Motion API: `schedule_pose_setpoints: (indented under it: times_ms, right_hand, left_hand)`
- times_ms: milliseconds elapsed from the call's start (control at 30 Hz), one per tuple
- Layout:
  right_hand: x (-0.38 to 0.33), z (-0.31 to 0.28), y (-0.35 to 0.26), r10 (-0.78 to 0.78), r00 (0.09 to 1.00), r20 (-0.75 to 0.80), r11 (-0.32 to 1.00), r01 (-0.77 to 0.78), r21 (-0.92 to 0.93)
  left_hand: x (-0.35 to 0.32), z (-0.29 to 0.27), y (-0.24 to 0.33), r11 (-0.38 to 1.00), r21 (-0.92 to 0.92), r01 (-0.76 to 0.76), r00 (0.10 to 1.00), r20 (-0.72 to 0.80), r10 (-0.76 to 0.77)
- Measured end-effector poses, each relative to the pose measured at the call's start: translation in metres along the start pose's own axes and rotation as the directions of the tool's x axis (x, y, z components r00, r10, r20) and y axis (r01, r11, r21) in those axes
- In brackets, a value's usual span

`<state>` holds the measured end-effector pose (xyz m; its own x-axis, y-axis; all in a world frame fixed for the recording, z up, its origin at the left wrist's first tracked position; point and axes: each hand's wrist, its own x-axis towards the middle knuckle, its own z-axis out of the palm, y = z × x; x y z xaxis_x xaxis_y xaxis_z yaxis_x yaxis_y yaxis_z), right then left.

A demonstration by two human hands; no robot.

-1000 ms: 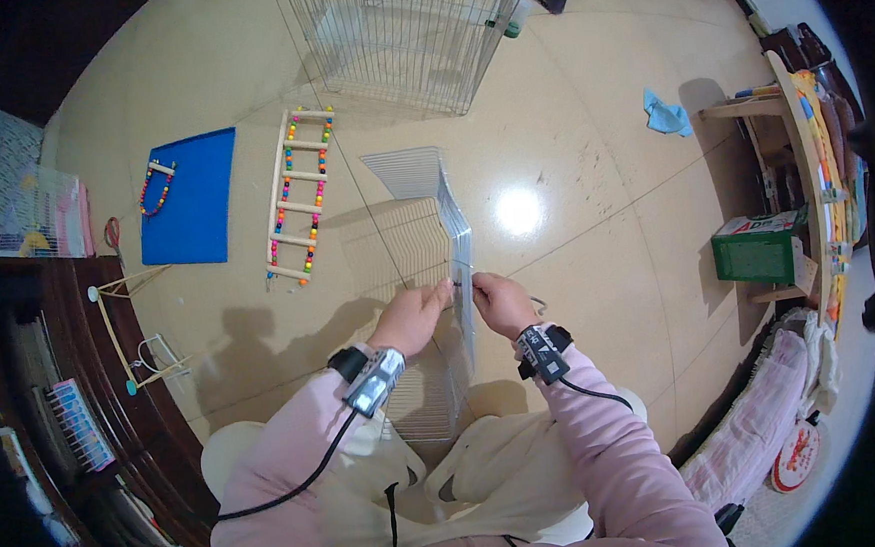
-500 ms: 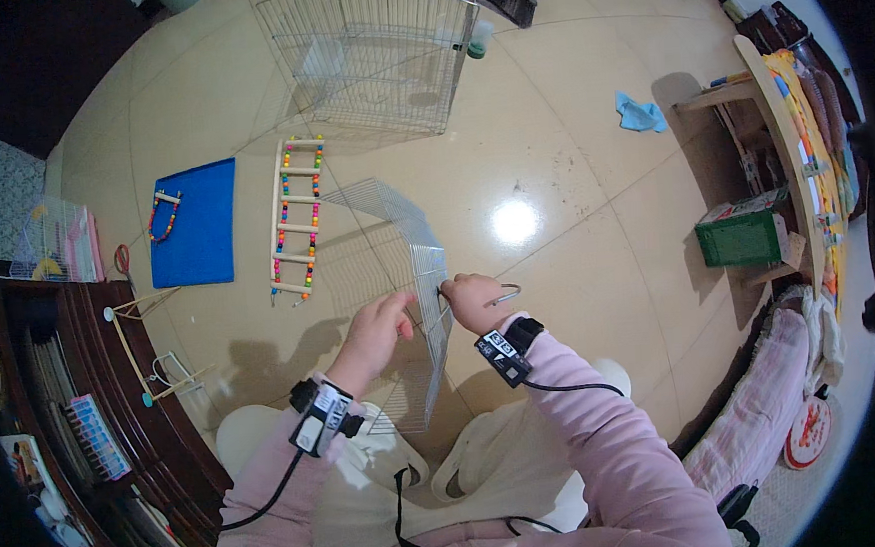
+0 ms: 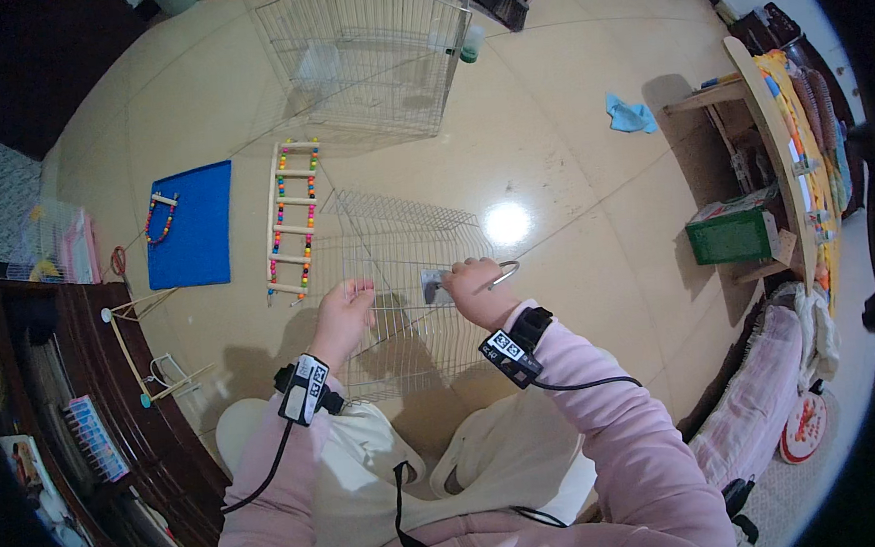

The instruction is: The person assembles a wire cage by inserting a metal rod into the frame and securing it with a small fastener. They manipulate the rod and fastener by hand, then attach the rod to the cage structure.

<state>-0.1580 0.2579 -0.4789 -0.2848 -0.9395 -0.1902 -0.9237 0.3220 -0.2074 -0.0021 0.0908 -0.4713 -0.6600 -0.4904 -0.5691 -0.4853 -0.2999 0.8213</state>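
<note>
In front of my knees is a wire cage panel (image 3: 406, 245) with bent-up edges, its broad grid now facing me. My right hand (image 3: 476, 291) is closed around the base of a metal hook (image 3: 506, 273) at the panel; the hook's curved end sticks out past the hand. Beside the fingers a small grey plate (image 3: 432, 285) shows against the wires. At the panel's left edge, my left hand (image 3: 344, 317) has its fingers bent and pressed together on the wires. My fingers partly hide that edge.
Beyond the panel stands a wire cage (image 3: 365, 67). To the left lie a bead-and-wood ladder (image 3: 294, 217) and a blue tray (image 3: 195, 238) carrying a beaded perch (image 3: 162, 218). A blue cloth (image 3: 630, 113), a wooden stand (image 3: 772, 143) and a green box (image 3: 731, 235) are on the right.
The panel has turned from nearly edge-on to facing me, spreading wider. My left hand has moved left and nearer, its fingers closing at the panel's left edge. My right hand keeps its hold.
</note>
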Motion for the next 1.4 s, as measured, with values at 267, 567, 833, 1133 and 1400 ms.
schedule_pose_setpoints:
  times_ms: [267,567,833,1133,1400]
  right_hand:
    - [-0.004,-0.011,-0.001,-0.019,0.999,-0.045,0.991,0.012,-0.136]
    - [-0.008,-0.026,0.005,-0.094,0.996,-0.014,0.983,0.090,-0.160]
    - [-0.006,-0.012,0.000,-0.065,0.998,0.024,0.967,0.069,-0.247]
    - [0.008,0.008,-0.022,0.027,0.976,0.217,0.960,0.036,-0.279]
    - [0.011,0.037,-0.023,0.048,0.961,0.273,0.966,0.024,-0.256]
  left_hand:
    - [0.013,-0.002,-0.019,0.999,0.021,-0.032,0.999,0.027,0.031]
    - [0.024,-0.006,-0.034,1.000,-0.012,0.029,0.991,0.134,-0.027]
    - [0.036,-0.002,-0.061,0.942,0.327,0.073,0.996,0.026,-0.087]
    - [-0.002,0.049,-0.003,0.774,0.485,-0.407,0.913,0.196,0.357]
    - [-0.005,0.066,0.004,0.687,0.639,-0.347,0.931,0.325,0.168]
